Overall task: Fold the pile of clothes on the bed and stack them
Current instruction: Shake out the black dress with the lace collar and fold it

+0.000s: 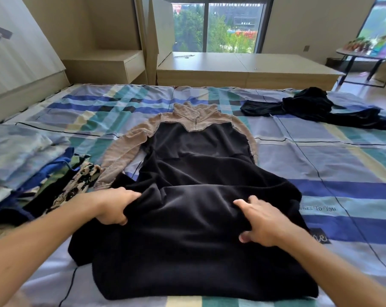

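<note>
Dress (pixel 194 173) looks soft and limp: your left hand (pixel 114 207) grips its skirt, right hand (pixel 263 222) presses flat, so hold both side edges.

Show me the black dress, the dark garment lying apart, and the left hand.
black dress (pixel 194 156), head view, chest panel.
dark garment (pixel 316 105), head view, bunched middle.
left hand (pixel 116 207), head view, back of hand.
</note>
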